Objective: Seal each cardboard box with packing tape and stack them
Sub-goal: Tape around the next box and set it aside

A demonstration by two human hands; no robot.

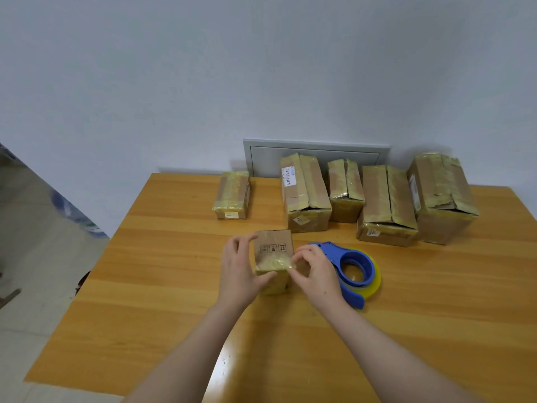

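Just below frame centre, the left hand wraps its fingers round the small box, steadying it, I'd say, while the right hand pinches loose tape at its near top edge to smooth it down. One blue dispenser lies just right, handy on the table. Six boxes in all: this one and five in the back row, none stacked.

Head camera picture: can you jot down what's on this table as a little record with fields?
surface: wooden table
box in work: small box, near the middle, partly taped
left hand: grips the small box's left side
right hand: pinches the tape at the box's right edge
tool: blue tape dispenser, lying beside the right hand
other boxes: row of boxes, five, taped, along the wall side, none stacked
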